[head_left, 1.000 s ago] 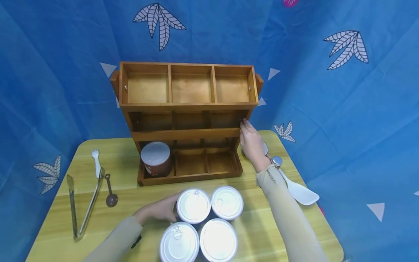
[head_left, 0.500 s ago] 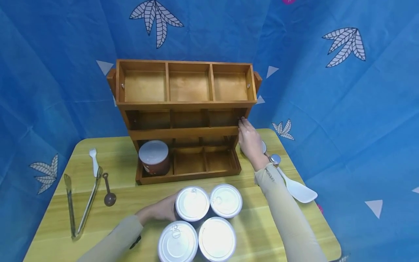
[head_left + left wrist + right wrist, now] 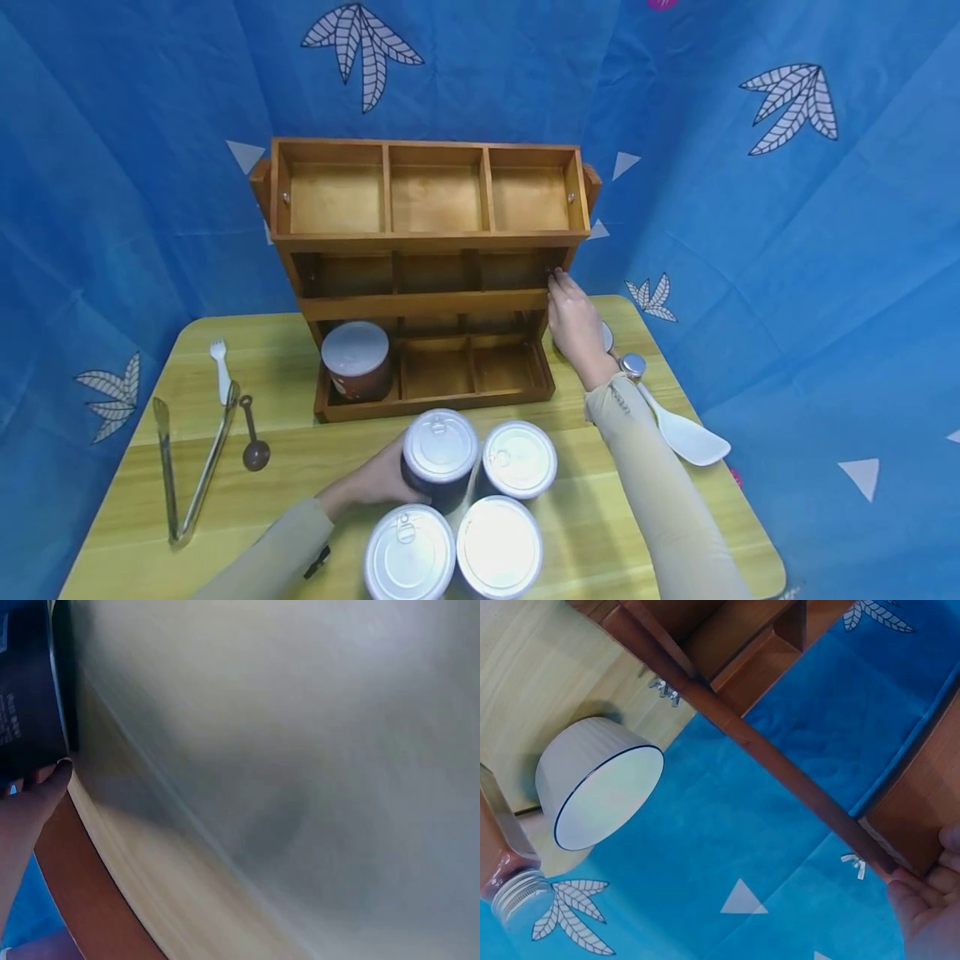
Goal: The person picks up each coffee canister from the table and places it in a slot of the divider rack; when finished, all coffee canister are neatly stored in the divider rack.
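Observation:
My left hand grips a dark can with a silvery pull-tab lid, at the back left of a cluster of cans. In the left wrist view, the thumb lies against the lower edge of the can's dark side, raised off the table. Close around it stand a back-right can, a front-left can and a front-right can. My right hand holds the right side of a tiered wooden rack at its middle shelf; in the right wrist view its fingers pinch the wooden edge.
A brown lidded canister occupies the rack's bottom left compartment. Tongs, a white fork and a brown scoop lie left. On the right are a white spatula, a white bowl and a metal-capped bottle.
The can in my left hand has risen and tilted slightly, parting from the cans beside it. My right hand stays on the rack.

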The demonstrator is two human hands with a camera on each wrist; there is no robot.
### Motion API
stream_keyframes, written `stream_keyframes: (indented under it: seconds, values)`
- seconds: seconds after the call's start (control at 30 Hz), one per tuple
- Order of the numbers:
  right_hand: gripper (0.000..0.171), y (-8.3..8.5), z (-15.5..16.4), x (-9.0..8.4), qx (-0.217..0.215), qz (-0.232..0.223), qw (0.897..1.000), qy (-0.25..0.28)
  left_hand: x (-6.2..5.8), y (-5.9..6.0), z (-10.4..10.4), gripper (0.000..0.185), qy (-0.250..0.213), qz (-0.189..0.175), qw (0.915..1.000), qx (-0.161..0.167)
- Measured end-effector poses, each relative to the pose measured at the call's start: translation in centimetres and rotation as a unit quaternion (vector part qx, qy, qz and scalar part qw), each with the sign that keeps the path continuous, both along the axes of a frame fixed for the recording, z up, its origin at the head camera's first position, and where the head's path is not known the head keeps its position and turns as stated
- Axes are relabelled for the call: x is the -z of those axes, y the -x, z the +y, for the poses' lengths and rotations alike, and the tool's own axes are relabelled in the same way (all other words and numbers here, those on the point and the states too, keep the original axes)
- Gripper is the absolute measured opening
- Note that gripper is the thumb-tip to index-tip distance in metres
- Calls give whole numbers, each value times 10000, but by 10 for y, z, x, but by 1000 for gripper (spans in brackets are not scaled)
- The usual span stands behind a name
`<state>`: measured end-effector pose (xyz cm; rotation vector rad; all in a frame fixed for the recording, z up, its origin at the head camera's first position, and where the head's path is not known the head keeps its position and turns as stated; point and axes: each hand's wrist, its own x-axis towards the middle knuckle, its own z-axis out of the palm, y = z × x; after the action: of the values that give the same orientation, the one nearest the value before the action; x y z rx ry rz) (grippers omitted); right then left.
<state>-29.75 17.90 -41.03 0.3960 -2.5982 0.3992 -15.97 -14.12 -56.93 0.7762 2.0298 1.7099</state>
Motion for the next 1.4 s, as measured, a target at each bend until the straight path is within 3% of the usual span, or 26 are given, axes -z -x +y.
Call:
stream_keyframes:
  seconds: [0.1,0.2,0.37,0.5,0.73,0.9,1.07,1.4]
  values:
    - [36,-1,0,0,3,-4,10000,-22,-7,0,2,111,-61,248,9987,-434]
    - [35,0,0,-1,-17,9,10000,-28,-24,6,7,108,-218,418,9949,-897]
    - [35,2,0,-3,-8,29,10000,-29,-60,32,19,109,-230,392,9870,-1544]
    - [35,3,0,-4,32,-35,10000,-66,-72,55,27,106,254,268,9813,-1890]
    - [36,3,1,-4,46,-135,9999,-83,-69,78,34,101,845,242,9631,-2544]
    - [36,1,1,-4,49,-98,9999,-70,-61,91,37,105,1309,469,9367,-3212]
    - [37,2,1,-2,73,-134,9998,-129,-50,97,41,114,1745,663,9120,-3653]
    - [35,-1,1,0,7,30,10000,-84,-39,101,51,114,1663,597,8953,-4089]
